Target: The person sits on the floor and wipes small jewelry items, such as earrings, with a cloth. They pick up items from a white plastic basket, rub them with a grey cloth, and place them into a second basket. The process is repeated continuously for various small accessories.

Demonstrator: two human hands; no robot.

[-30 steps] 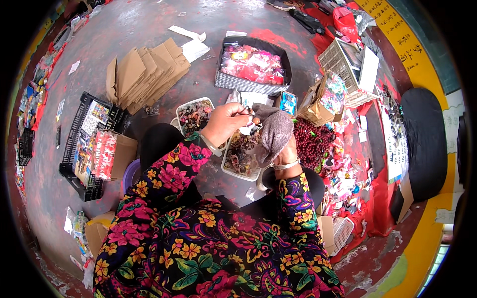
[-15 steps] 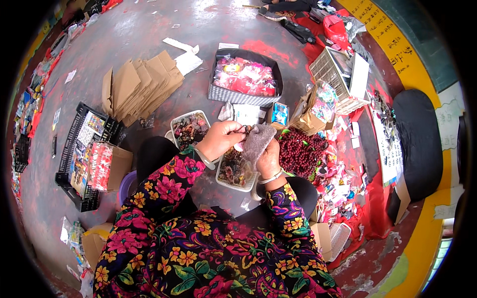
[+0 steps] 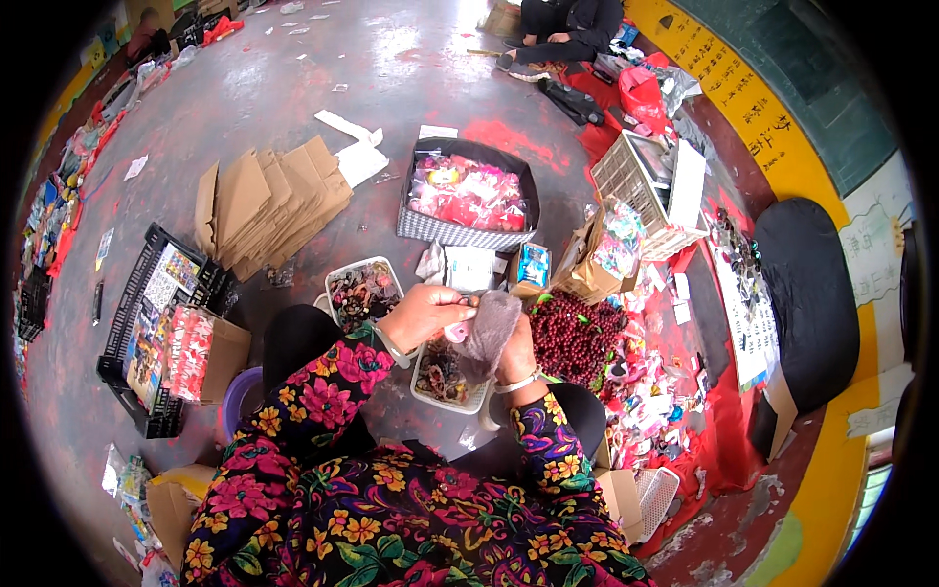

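Classroom-like workroom: green chalkboard [image 3: 812, 93], stacked cardboard [image 3: 279, 203]

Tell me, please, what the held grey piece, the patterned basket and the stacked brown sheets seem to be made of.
The grey piece: probably soft, matte fabric, as its surface looks fuzzy. The patterned basket: perhaps woven plastic, its finish unclear, judging by the small regular checks on its wall; printed fabric is possible. The brown sheets: most likely matte cardboard, being tan, flat and stiff-edged.

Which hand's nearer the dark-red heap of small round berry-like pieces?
Right. The right hand, at the grey fuzzy cloth, is just left of the dark-red heap; the left hand is farther left, across the cloth.
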